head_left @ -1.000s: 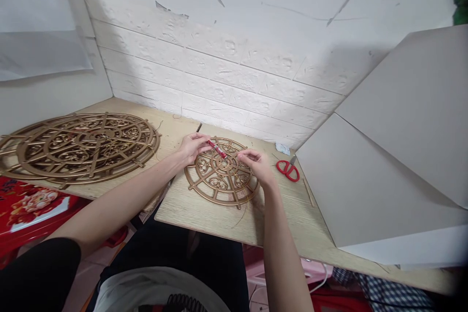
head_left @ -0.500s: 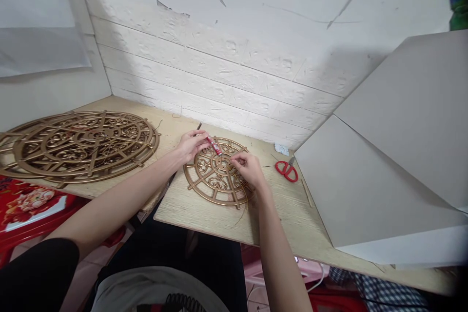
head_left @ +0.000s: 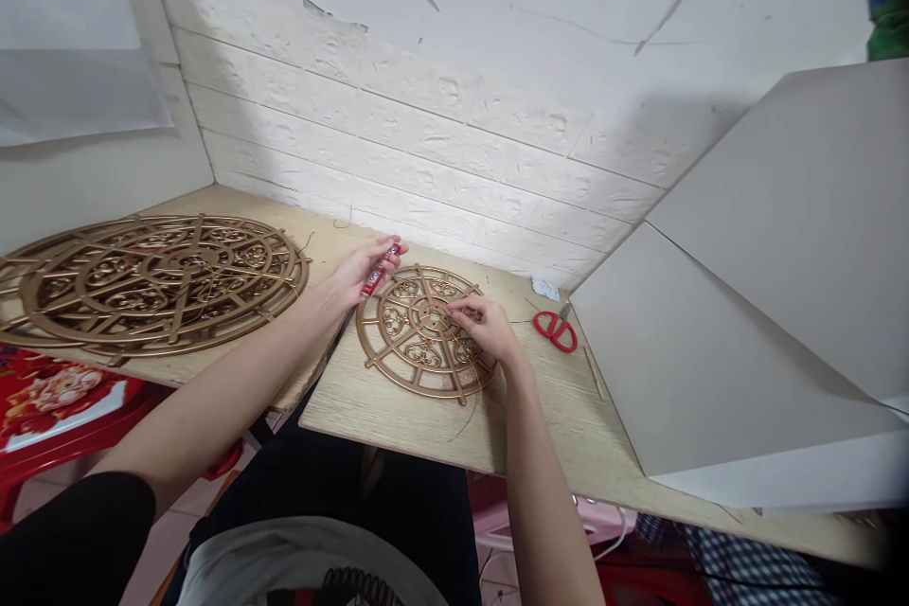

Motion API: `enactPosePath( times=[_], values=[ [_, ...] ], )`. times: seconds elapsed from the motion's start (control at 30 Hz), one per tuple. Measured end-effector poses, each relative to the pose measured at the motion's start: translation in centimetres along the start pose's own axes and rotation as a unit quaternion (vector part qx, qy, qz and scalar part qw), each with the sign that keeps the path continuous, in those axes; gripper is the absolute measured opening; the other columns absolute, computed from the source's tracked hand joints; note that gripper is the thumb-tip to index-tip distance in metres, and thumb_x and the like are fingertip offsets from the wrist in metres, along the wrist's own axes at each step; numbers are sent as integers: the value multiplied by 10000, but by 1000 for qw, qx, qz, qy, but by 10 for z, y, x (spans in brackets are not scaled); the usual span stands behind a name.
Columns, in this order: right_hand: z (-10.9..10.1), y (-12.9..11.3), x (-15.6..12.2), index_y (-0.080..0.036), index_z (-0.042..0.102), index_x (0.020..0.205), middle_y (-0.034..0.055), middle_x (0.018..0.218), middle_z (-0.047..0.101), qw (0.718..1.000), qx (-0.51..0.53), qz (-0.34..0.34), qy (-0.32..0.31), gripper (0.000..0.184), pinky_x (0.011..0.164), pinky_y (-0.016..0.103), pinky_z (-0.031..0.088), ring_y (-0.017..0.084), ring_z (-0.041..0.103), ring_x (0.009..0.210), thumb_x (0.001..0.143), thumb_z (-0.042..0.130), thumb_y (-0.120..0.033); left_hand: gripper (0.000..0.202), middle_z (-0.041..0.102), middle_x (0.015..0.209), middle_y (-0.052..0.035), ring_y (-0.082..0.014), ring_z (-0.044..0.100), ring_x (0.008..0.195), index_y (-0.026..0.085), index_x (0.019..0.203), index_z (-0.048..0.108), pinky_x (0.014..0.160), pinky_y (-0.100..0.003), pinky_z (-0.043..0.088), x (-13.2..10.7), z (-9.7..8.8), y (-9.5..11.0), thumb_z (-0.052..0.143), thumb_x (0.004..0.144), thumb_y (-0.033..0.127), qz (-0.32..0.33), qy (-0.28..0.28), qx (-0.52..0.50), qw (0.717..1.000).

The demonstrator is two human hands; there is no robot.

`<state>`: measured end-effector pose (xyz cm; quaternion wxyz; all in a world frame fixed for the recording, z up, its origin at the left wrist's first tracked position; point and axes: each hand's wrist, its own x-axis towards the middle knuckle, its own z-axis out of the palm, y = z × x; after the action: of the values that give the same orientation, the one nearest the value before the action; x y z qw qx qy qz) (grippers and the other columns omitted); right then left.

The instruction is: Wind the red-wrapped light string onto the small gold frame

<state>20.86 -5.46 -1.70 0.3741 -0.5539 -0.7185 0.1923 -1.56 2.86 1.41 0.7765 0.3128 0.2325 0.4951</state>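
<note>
In my left hand (head_left: 365, 267), above the upper left rim of the ornament, is a small red glue tube (head_left: 381, 271) with white lettering, tilted with its lower end toward me. Beneath my hands a round openwork gold ornament (head_left: 424, 356) lies flat on the table, with scrollwork between its spokes. My right hand (head_left: 487, 324) is closed in a pinch just right of its centre. A thin gold cord (head_left: 477, 395) trails from those fingertips over the ornament's lower right rim; the pinch itself is small and partly hidden.
Several larger gold openwork rounds (head_left: 170, 331) lie stacked on the table at left. Red-handled scissors (head_left: 556, 331) rest to the right of my right hand, below a crumpled pale scrap (head_left: 545, 288). Big white boards (head_left: 710, 350) stand at right, and a white brick-patterned wall (head_left: 426, 142) closes the back.
My left hand has drawn the glue tube away from the ornament's centre, up and left, and turned it. The right hand keeps its pinch in nearly the same place.
</note>
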Motion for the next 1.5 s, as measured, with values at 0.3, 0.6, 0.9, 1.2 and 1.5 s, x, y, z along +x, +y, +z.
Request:
enactPosePath(
  times=[0.3, 0.6, 0.9, 1.2, 1.5],
  values=[
    [3, 6, 2, -173, 700, 839, 40, 731, 672, 996, -70, 28, 48, 198, 631, 279, 423, 156, 560, 642, 762, 556, -285, 266, 677, 845, -97, -69, 522, 475, 140, 850, 600, 368, -164, 371, -16, 13, -11, 720, 668, 293, 148, -65, 208, 965],
    [-12, 20, -4, -214, 723, 729, 62, 795, 692, 982, -169, 59, 62, 100, 677, 318, 414, 206, 592, 729, 693, 671, -291, 264, 684, 835, -113, -74, 507, 441, 125, 825, 611, 350, -184, 335, -15, 12, -11, 719, 656, 297, 181, -43, 225, 956],
    [-15, 17, -5, -192, 691, 625, 48, 745, 672, 991, -127, 49, 5, 91, 727, 307, 410, 201, 578, 800, 686, 668, -256, 285, 688, 849, -104, -77, 523, 464, 134, 814, 606, 369, -183, 367, -17, 14, -9, 726, 643, 328, 175, -33, 233, 956],
    [-14, 4, -5, -168, 637, 745, 22, 639, 623, 995, 33, 81, 43, 184, 586, 276, 399, 151, 553, 587, 753, 580, -342, 314, 686, 870, -116, -86, 533, 471, 122, 851, 605, 381, -203, 397, -17, 13, -9, 721, 649, 331, 169, -27, 242, 955],
    [-28, -16, -15, -203, 691, 772, 0, 696, 642, 934, 339, 106, -36, 226, 678, 260, 441, 118, 567, 654, 621, 763, -355, 348, 685, 939, -128, -78, 547, 503, 113, 892, 586, 402, -201, 434, -14, 10, -12, 710, 668, 350, 162, -49, 252, 953]
  ],
)
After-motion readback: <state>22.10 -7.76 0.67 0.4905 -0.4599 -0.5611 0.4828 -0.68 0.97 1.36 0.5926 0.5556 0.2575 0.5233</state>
